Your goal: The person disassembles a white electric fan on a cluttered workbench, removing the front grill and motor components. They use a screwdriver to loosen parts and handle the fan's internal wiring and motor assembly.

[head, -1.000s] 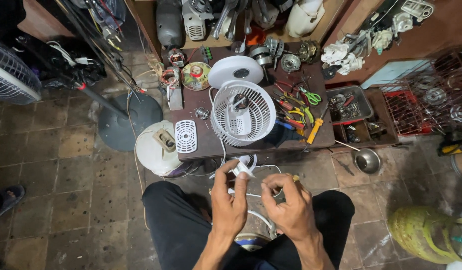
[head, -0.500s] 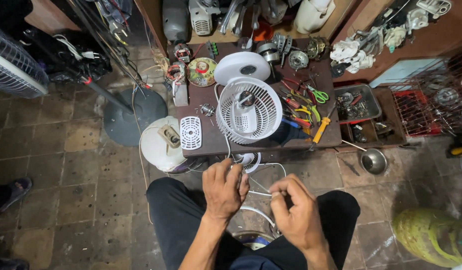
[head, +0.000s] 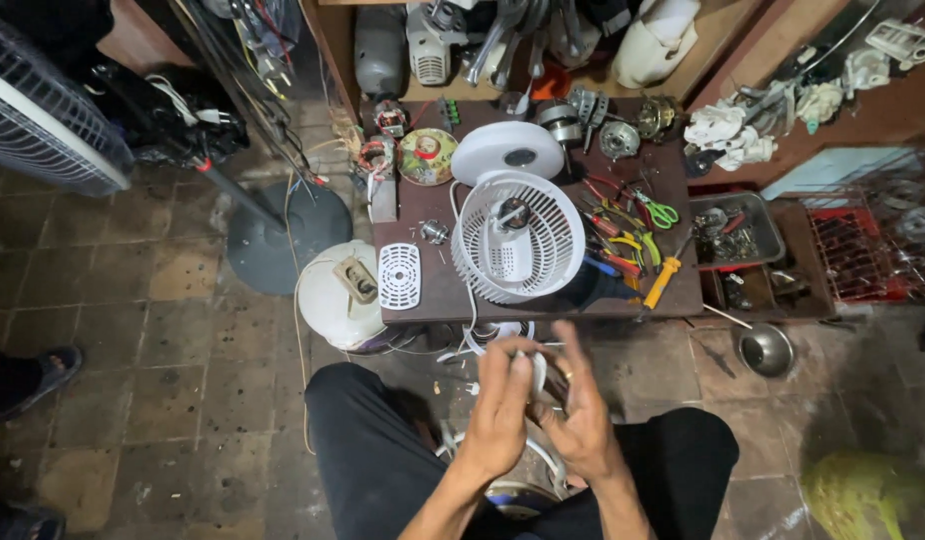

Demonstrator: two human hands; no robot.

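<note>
My left hand and my right hand are pressed close together in front of my lap, both around a white cord and its plug. The cord runs up to a white fan with a round grille lying on the low brown table. My right hand's fingers are spread upward; the left hand's fingers curl over the plug end. More white cord loops hang between my knees.
On the table lie a white round fan base, a small white vented cover, motor coils, and pliers and screwdrivers. A metal tray of parts, a steel bowl, a fan stand base and a white round housing surround it.
My hands have come together and risen a little; before they were apart, stretching the white cord between them. The camera view shifted slightly.
</note>
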